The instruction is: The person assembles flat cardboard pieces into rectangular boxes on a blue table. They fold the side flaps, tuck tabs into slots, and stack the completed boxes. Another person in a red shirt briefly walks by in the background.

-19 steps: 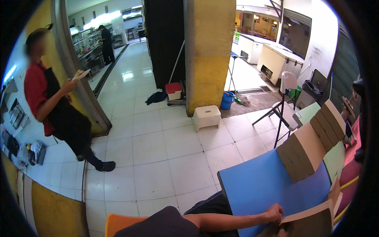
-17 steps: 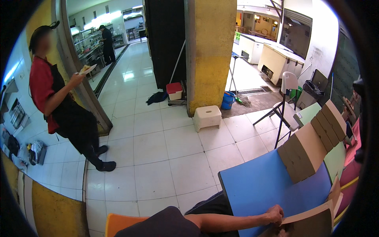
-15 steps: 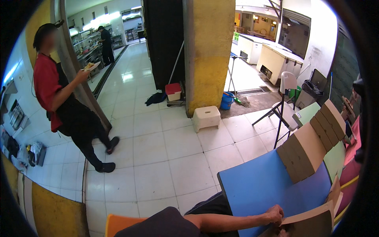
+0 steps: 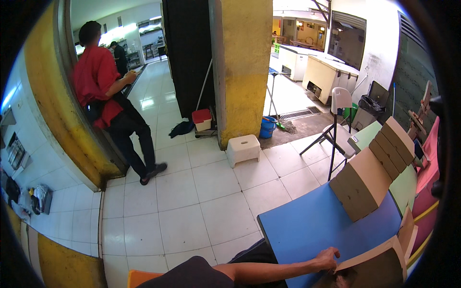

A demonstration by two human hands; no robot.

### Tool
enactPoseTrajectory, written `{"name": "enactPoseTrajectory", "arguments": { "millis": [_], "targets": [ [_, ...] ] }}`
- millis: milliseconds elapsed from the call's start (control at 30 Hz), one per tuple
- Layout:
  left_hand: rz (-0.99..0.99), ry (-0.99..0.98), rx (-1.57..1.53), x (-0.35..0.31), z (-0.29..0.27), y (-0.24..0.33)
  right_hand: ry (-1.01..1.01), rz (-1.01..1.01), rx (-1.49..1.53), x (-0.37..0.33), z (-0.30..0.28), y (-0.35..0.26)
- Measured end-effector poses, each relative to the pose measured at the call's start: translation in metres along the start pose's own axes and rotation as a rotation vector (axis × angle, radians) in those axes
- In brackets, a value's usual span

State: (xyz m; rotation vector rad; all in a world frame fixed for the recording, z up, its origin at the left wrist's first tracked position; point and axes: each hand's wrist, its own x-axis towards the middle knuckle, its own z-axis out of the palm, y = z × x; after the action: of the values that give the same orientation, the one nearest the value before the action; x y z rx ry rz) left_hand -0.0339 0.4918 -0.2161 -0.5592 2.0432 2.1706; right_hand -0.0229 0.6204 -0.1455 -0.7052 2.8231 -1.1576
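Note:
An open brown cardboard box (image 4: 382, 270) stands at the near right corner of the blue tabletop (image 4: 293, 228). My left hand (image 4: 328, 259) reaches across from the lower edge, its fingers curled and pinching the box's left rim. My right hand (image 4: 345, 278) shows only in part, low against the box's dark inside; its fingers are hidden. Farther along the table are stacked folded cardboard boxes (image 4: 362, 185), with a second stack (image 4: 393, 146) behind them.
A co-worker in a red shirt (image 4: 98, 77) is at the doorway on the left. A white stool (image 4: 243, 150) stands by the yellow pillar (image 4: 246, 72). Beyond the table are a folding chair (image 4: 338, 125), a blue bucket (image 4: 267, 127) and chest freezers (image 4: 329, 77).
The co-worker has walked away toward the kitchen corridor and turned their back. My view has shifted slightly. My left hand stays at the box's rim.

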Motion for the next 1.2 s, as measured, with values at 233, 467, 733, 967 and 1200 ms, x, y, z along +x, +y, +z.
{"name": "enactPoseTrajectory", "arguments": {
  "millis": [233,467,733,967,1200],
  "targets": [
    [0.054,-0.033,0.024,-0.004,-0.006,0.009,0.009,0.004,0.002,0.002,0.002,0.003],
    [0.077,0.029,0.104,-0.010,-0.006,0.014,-0.006,0.006,0.007,0.004,0.007,0.006],
    [0.278,0.127,0.313,-0.017,-0.011,0.018,-0.018,0.010,0.011,0.002,0.009,0.004],
    [0.387,0.143,0.541,-0.020,-0.006,0.023,-0.023,0.014,0.015,0.002,0.010,-0.003],
    [0.358,0.223,0.375,-0.015,-0.007,0.014,-0.027,0.023,0.023,0.001,0.009,0.002]
  ]
}}
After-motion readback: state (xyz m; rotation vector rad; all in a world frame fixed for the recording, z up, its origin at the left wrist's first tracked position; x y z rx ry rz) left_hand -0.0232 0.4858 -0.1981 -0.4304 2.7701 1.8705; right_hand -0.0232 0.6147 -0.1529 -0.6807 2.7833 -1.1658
